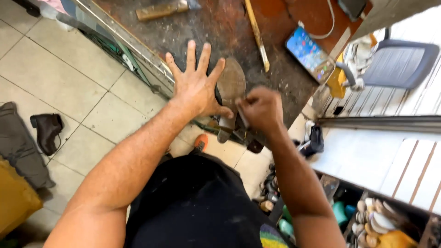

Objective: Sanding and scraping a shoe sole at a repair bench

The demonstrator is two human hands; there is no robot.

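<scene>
A shoe lies sole-up [231,85] at the near edge of a dark, stained workbench [220,27]. My left hand [195,85] is spread flat with fingers apart, its thumb resting against the shoe near the heel. My right hand [261,108] is closed into a fist at the shoe's heel, pinching a small tool or piece I cannot make out. The heel end sits over a metal stand partly hidden by my hands.
On the bench lie a lit phone [308,53] with a white cable, a long wooden-handled tool [257,34] and a hammer [161,10]. A dark boot [47,132] stands on the tiled floor at left. A crate of soles [376,222] sits at lower right.
</scene>
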